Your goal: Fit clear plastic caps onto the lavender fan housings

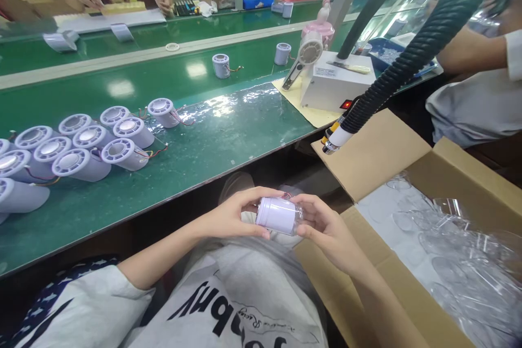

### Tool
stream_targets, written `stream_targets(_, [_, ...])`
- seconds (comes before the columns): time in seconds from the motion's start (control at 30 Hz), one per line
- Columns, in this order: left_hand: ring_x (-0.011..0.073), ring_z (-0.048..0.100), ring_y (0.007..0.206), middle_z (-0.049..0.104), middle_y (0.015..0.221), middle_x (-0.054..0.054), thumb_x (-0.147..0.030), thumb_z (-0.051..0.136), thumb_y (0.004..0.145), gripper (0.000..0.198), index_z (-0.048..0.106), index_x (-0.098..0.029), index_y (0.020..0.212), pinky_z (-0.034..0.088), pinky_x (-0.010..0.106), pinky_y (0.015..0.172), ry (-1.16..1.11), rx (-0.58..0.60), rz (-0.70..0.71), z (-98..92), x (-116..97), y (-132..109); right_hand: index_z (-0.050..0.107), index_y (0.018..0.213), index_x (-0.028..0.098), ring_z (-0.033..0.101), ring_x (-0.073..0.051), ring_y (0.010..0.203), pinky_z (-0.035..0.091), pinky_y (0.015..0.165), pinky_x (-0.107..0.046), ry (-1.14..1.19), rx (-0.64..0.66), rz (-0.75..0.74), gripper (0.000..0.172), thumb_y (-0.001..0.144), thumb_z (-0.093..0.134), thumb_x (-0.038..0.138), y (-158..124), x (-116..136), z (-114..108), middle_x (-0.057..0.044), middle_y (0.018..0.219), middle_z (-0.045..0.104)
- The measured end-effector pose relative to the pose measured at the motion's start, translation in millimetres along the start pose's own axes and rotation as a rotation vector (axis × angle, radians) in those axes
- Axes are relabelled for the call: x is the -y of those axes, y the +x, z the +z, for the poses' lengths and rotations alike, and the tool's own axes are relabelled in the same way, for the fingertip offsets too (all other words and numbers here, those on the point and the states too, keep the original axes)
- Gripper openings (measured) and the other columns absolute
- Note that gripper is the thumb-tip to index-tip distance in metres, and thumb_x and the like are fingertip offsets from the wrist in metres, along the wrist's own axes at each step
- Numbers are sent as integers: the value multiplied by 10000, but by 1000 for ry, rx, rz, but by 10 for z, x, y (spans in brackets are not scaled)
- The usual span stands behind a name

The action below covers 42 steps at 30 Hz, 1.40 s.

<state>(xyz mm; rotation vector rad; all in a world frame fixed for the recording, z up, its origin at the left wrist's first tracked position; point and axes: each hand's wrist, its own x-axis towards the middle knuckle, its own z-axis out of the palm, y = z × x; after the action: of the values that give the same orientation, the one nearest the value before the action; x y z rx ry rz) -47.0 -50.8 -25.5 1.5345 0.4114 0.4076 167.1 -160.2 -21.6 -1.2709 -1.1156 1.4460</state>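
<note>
Above my lap, a lavender plastic cylinder (pixel 277 216) lies sideways between my two hands. My left hand (pixel 230 213) is closed around its left end, thumb below and fingers above. At the other end, my right hand (pixel 328 224) grips a clear plastic cover (pixel 299 214) that meets the cylinder; how far it is fitted I cannot tell. A thin reddish wire (pixel 287 195) shows at the cylinder's upper side.
Similar cylinders with wires (pixel 70 163) stand on the green bench (pixel 196 147) at left. At right are a cardboard box (pixel 367 160) of clear covers (pixel 460 244), a ribbed hose (pixel 411 60) and a white machine (pixel 336 82). Co-workers sit opposite and at right.
</note>
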Motion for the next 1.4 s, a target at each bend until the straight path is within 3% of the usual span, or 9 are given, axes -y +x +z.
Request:
stream_targets(0.43, [295, 543, 1280, 534, 1428, 121, -243, 848, 673, 736, 559, -268, 1349, 479, 430, 1042, 18, -2, 28, -10, 34, -8, 564, 1056, 203, 679, -153, 674, 602, 613, -260, 219, -38, 125, 462, 838, 694, 588, 75, -74, 44, -2, 807, 667])
stream_targets(0.73, [288, 505, 1327, 518, 1448, 114, -175, 843, 671, 742, 560, -289, 1348, 456, 424, 1073, 10, 13, 113, -8, 85, -19, 501, 882, 188, 614, -133, 417, 464, 359, -155, 278, -72, 310, 673, 697, 618, 824, 136, -68, 176, 3, 547, 643])
stream_targets(0.83, [283, 464, 1366, 489, 1478, 97, -132, 834, 673, 743, 564, -320, 1339, 452, 413, 1076, 2, 23, 176, -12, 120, -18, 536, 837, 169, 575, -111, 366, 423, 322, -132, 311, -35, 398, 627, 820, 490, 795, 151, -40, 204, -34, 527, 648])
stream_targets(0.93, [281, 462, 1360, 514, 1445, 96, -134, 836, 671, 734, 570, -318, 1330, 456, 402, 1066, 35, 11, 213, -7, 115, -19, 597, 751, 133, 545, -85, 336, 386, 301, -110, 350, 14, 531, 676, 1002, 221, 635, 159, -4, 214, -62, 511, 632])
stream_targets(1.07, [249, 567, 1211, 582, 1307, 91, -203, 833, 693, 679, 571, -281, 1315, 503, 357, 992, 57, -29, 90, 29, 23, -42, 624, 650, 103, 484, -57, 297, 315, 268, -97, 347, 105, 606, 840, 1007, 72, 626, 154, -42, 197, -66, 488, 590])
stream_targets(1.17, [208, 609, 1101, 575, 1257, 81, -249, 796, 745, 605, 558, -257, 1301, 535, 325, 928, -62, -70, -46, 68, -54, -68, 626, 805, 116, 537, -101, 352, 386, 298, -143, 222, 48, 401, 727, 1002, 155, 633, 125, -143, 166, -63, 558, 618])
stream_targets(1.27, [181, 640, 991, 601, 1157, 65, -269, 771, 772, 571, 531, -244, 1289, 559, 323, 868, -245, -95, -130, 96, -89, -84, 552, 1156, 188, 714, -211, 802, 610, 644, -317, -185, -239, -180, 270, 1012, 432, 383, 87, -227, 125, -122, 1034, 699])
stream_targets(1.33, [174, 657, 914, 619, 1093, 56, -284, 765, 778, 580, 510, -242, 1298, 575, 320, 803, -320, -100, -180, 103, -94, -84, 499, 1282, 276, 586, -259, 1200, 532, 959, -460, -513, -278, -595, 346, 960, 514, 150, 64, -247, 98, -106, 1394, 537])
stream_targets(1.4, [173, 663, 839, 635, 1039, 56, -323, 750, 792, 607, 486, -243, 1332, 580, 311, 719, -328, -96, -238, 97, -95, -77, 497, 1323, 336, 440, -266, 1352, 426, 1075, -513, -691, -172, -812, 505, 925, 509, 26, 39, -237, 76, -57, 1501, 434])
